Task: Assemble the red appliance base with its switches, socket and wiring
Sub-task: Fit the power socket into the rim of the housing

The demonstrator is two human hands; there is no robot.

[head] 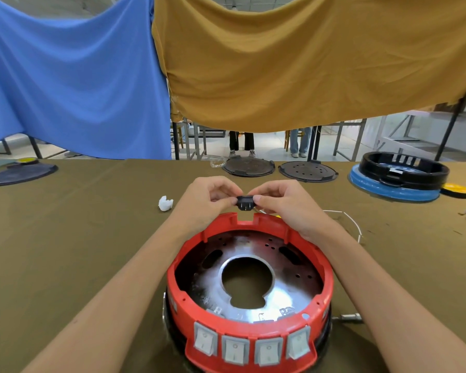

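Observation:
The red appliance base (pixel 326 281) stands on the table in front of me, with a shiny metal plate (pixel 253 292) inside and several grey rocker switches (pixel 237 348) along its near wall. A square notch (pixel 246 219) is cut in its far rim. Just above that notch I hold a small black socket (pixel 244 203) between both hands. My left hand (pixel 207 200) pinches its left end and my right hand (pixel 283 203) pinches its right end. White wire (pixel 350 219) trails from behind my right hand across the cloth.
An olive cloth (pixel 92 238) covers the table. A white crumpled piece (pixel 165 203) lies left of my hands. Two dark round plates (pixel 249 166) (pixel 307 171) lie at the far edge, a black ring on a blue base (pixel 396 176) far right, a dark lid (pixel 19 173) far left. Blue and mustard cloths hang behind.

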